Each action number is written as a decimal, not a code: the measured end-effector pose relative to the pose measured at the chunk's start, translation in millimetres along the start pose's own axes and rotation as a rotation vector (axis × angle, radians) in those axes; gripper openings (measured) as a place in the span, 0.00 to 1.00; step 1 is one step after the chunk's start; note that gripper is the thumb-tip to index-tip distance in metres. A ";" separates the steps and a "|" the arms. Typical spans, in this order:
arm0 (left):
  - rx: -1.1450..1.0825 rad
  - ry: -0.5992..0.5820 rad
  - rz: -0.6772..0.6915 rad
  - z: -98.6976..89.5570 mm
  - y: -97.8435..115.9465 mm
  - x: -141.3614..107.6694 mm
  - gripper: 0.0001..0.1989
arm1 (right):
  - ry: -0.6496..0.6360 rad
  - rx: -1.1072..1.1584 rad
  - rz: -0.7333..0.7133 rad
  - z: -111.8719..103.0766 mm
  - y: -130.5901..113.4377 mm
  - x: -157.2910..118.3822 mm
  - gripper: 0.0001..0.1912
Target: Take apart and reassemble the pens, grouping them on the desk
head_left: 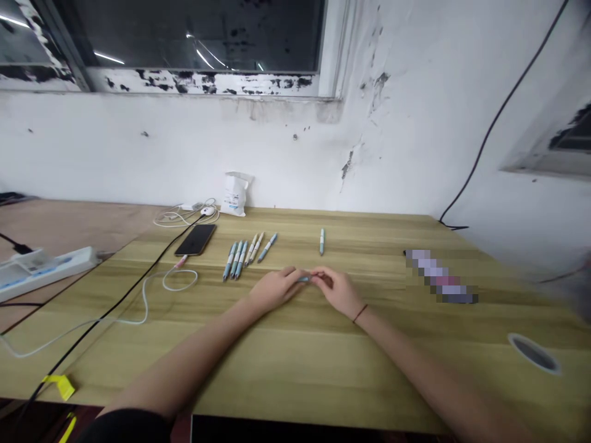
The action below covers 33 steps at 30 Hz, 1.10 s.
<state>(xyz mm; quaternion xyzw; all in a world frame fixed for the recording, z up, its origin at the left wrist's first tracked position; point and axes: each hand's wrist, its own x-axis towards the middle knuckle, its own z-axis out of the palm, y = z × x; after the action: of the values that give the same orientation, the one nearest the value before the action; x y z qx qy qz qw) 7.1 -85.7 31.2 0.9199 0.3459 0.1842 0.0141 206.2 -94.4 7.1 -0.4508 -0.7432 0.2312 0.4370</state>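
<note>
Close together over the middle of the wooden table (286, 369), my left hand (277, 288) and my right hand (339, 290) both have their fingers closed on a light blue pen (304, 279). Only a short piece of it shows between the fingertips; the rest is hidden. A red string circles my right wrist. Left of my hands lies a row of several pens (236, 259), blue, green and cream, with a blue pen (268, 247) at its right end. A single light green pen (322, 242) lies apart, beyond my hands.
A phone (196, 239) with a white cable lies at the left, near a white packet (234, 194) by the wall. A black cable crosses the table's left side by a power strip (50, 271). To the right are a blurred-out object (441, 277) and a round grommet (534, 354).
</note>
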 end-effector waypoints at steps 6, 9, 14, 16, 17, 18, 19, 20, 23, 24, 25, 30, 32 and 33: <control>-0.022 -0.009 -0.001 -0.6 -0.6 0.0 0.17 | 0.046 0.008 -0.008 1.1 2.8 0.0 0.09; 0.018 -0.026 -0.015 -1.5 0.7 0.1 0.17 | 0.059 0.039 0.008 2.1 0.2 0.2 0.09; 0.049 -0.049 -0.037 -3.5 2.1 -0.3 0.17 | 0.067 0.033 0.007 1.0 -5.8 -0.1 0.09; 0.053 -0.047 -0.050 -3.8 1.7 -0.7 0.17 | 0.109 0.038 0.020 -1.9 -6.3 0.4 0.09; 0.053 -0.043 -0.054 -3.7 1.3 -0.9 0.17 | 0.128 0.038 0.029 -3.7 -5.9 0.8 0.10; 0.048 -0.037 -0.057 -3.4 1.0 -1.0 0.17 | 0.140 0.030 0.034 -5.6 -5.4 1.3 0.10; 0.040 -0.030 -0.058 -3.0 0.6 -1.0 0.17 | 0.143 0.011 0.032 -7.2 -4.9 1.8 0.11; 0.032 -0.022 -0.057 -2.5 0.4 -1.0 0.17 | 0.131 -0.016 0.022 -8.5 -4.5 2.3 0.12; 0.008 -0.005 -0.048 -1.2 0.0 -0.9 0.17 | 0.060 -0.092 -0.040 -9.4 -5.6 2.5 0.13; 0.002 -0.002 -0.046 -1.1 -0.1 -0.9 0.17 | 0.041 -0.103 -0.057 -9.0 -6.6 2.3 0.13; -0.006 0.000 -0.044 -1.1 -0.2 -0.9 0.16 | 0.027 -0.108 -0.067 -8.5 -7.8 1.8 0.13; -0.030 -0.004 -0.031 -2.9 0.2 -1.2 0.16 | 0.023 -0.104 -0.057 -6.5 -11.0 -0.2 0.12; -0.025 -0.011 -0.025 -3.2 1.2 -1.2 0.16 | 0.027 -0.096 -0.055 -6.2 -11.3 -0.3 0.11; -0.022 -0.011 -0.026 -3.1 1.8 -1.2 0.16 | 0.023 -0.090 -0.063 -6.1 -11.5 -0.2 0.11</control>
<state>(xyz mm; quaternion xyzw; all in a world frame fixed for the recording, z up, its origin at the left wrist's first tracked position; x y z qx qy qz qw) 6.3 -88.1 34.0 0.9161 0.3556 0.1828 0.0283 206.1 -100.5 18.5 -0.4493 -0.7615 0.1784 0.4318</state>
